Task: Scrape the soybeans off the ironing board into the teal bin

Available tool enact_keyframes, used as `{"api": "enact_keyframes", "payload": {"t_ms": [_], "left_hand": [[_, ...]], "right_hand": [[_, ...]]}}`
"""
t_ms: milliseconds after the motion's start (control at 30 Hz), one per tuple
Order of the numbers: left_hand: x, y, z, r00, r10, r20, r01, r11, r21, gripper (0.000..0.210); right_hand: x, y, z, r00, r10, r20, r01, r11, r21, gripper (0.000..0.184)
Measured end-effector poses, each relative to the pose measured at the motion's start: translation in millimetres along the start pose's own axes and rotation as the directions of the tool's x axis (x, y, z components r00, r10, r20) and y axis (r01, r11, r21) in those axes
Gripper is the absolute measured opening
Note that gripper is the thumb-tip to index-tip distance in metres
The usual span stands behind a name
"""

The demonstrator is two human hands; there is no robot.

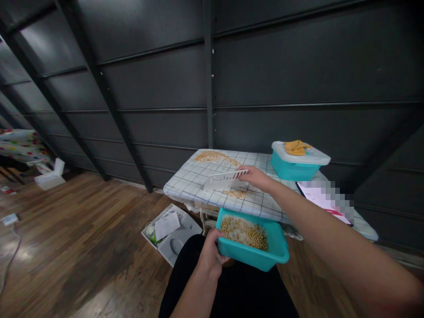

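My left hand is closed on the left rim of a teal plastic bin, held over my lap just below the table's front edge. Inside the bin lie yellowish beads or grains mixed with white bits. Over the table, my right hand grips a white slotted plastic panel that stands on edge on the cloth. A small patch of orange-yellow grains lies in front of the panel. A larger spread of grains covers the far left of the tabletop.
The table has a white checked cloth. A lidded teal box with a yellow cloth on top stands at the right. Near it is a tablet-like screen. An open white box sits on the wooden floor, left of my legs.
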State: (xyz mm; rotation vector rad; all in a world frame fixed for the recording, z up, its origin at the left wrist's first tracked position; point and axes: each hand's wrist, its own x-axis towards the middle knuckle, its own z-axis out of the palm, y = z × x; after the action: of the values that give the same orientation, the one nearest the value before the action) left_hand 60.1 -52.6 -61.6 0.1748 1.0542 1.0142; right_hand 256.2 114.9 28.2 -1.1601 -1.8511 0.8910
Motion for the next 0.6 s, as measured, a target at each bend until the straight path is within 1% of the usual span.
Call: {"api": "enact_keyframes", "payload": {"t_ms": [67,167,333,467,600], "left_hand": [[0,-1,-0.8,1.0,0.015,-0.013,-0.015,0.999,0.037,0.029],[-2,0,-2.6,1.0,0.018,0.001,-0.018,0.999,0.049,0.032],[-4,1,-6.7,0.998,0.05,0.027,-0.051,0.998,0.047,0.035],[-4,2,-7.1,0.998,0.063,0.018,-0.064,0.998,0.021,0.032],[-6,3,-6.7,0.999,0.048,0.01,-0.048,0.999,-0.001,0.027]], "right_hand": [[0,-6,-2,0.999,0.031,-0.008,-0.031,0.999,-0.042,0.019],[-1,-10,-7,0.999,0.047,0.011,-0.046,0.998,-0.053,0.022],[-5,-4,-22,0.996,0.028,0.084,-0.024,0.999,-0.048,0.018],[-10,1,-31,0.993,0.066,0.097,-0.061,0.997,-0.054,0.018],[-12,4,-35,0.993,0.082,0.089,-0.078,0.996,-0.048,0.016]]}}
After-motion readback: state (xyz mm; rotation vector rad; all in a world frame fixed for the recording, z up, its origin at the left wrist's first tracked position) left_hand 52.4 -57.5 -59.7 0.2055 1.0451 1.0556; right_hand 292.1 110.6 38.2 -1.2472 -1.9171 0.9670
